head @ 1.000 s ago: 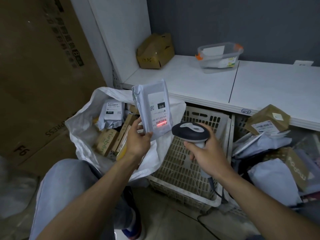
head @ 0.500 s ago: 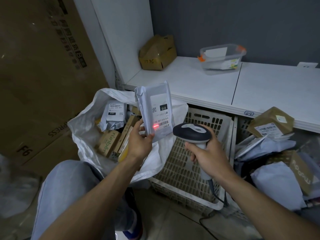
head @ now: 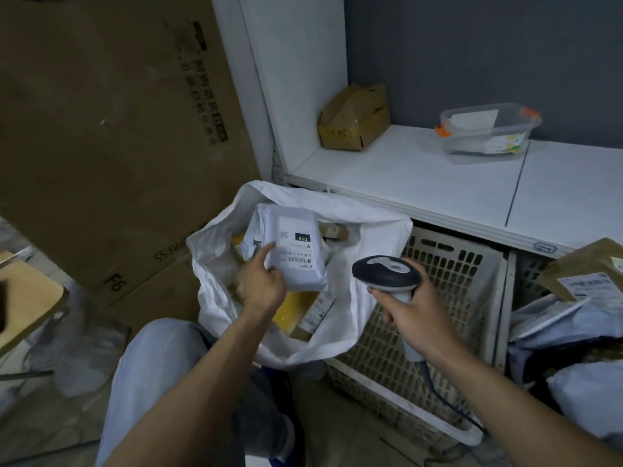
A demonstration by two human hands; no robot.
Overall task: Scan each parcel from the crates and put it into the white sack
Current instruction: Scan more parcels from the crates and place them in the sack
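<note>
The right grip (head: 413,315) is clenched round the handle of a dark-headed scanner (head: 384,274). The left grip (head: 264,288) grasps a crumpled white parcel (head: 296,251), its barcode label marked "010" facing up, over the open white sack (head: 337,205), beside a lattice crate (head: 448,284).

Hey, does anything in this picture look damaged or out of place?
The brown cardboard box at the back of the shelf looks crushed: its top is dented and a flap gapes. At the right, a brown parcel lies tilted atop a pile. The white parcel in the left hand looks intact.
</note>
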